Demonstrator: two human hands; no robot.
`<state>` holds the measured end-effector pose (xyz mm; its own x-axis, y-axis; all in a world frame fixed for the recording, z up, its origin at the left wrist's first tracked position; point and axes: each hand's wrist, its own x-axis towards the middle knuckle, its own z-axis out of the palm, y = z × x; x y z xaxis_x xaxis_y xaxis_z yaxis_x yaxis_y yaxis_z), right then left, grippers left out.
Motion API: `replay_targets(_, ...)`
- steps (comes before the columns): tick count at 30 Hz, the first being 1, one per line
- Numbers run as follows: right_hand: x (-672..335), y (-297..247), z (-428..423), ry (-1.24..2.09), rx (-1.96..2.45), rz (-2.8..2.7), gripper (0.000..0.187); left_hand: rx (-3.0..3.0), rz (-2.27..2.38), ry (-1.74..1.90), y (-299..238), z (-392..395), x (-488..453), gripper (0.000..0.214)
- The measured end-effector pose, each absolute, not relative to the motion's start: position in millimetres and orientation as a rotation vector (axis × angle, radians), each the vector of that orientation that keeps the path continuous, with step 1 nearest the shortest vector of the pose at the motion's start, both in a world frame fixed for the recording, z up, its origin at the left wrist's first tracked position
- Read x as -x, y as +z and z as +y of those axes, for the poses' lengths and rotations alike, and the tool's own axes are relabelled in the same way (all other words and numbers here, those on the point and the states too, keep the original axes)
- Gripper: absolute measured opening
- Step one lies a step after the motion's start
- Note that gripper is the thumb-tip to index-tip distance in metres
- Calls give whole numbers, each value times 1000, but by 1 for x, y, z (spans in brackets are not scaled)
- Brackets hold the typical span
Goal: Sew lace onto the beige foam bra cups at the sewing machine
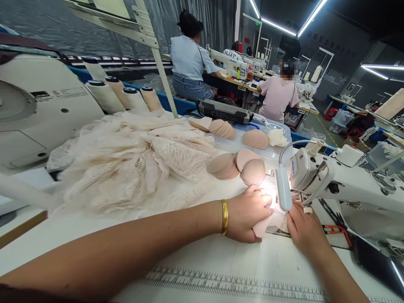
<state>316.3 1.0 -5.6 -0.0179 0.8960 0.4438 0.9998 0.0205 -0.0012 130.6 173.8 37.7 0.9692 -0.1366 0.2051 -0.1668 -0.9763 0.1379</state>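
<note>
Under the bright lamp, my left hand (pixel 249 214), with a gold bracelet (pixel 224 217) at its wrist, is closed on a pale pink fabric piece (pixel 262 228). My right hand (pixel 305 227) lies beside the presser foot of the white sewing machine (pixel 350 176), fingers stretched out over the work area. Glare and the lamp head (pixel 284 189) partly hide the needle area and some fingertips. Just beyond my left hand are round beige pads (pixel 254 171) and a fanned stack of pads (pixel 222 166).
A heap of cream lace (pixel 135 164) covers the table's left side, before several thread cones (pixel 104 94). More pads lie on a clear plastic lid (pixel 240 145). A printed ruler (pixel 233 284) runs along the front. Orange-handled scissors (pixel 339 231) and a phone (pixel 375 261) lie right. Two people sit ahead.
</note>
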Motion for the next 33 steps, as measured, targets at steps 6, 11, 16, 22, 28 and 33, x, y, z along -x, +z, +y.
replay_targets(6, -303, 4, 5, -358, 1779, -2108, 37, -2953, -248, 333, 30, 177, -133, 37)
replay_targets(11, -308, -5, 7, -310, 1911, -2033, 46, -2998, -343, 424, 18, 183, -139, 29)
replay_targets(16, -314, -14, 5, -296, 2028, -1954, 46, -2940, -381, 483, 11, 189, -143, 33)
replay_targets(22, -319, -16, 8, -339, 2132, -1935, 54, -2964, -335, 524, 9, 192, -148, 32)
replay_targets(28, -319, -15, 4, -348, 2001, -1971, 49, -2970, -318, 602, 6, 191, -149, 29)
replay_targets(33, -320, -16, 4, -281, 1958, -1964, 46, -2957, -325, 746, 4, 191, -151, 19)
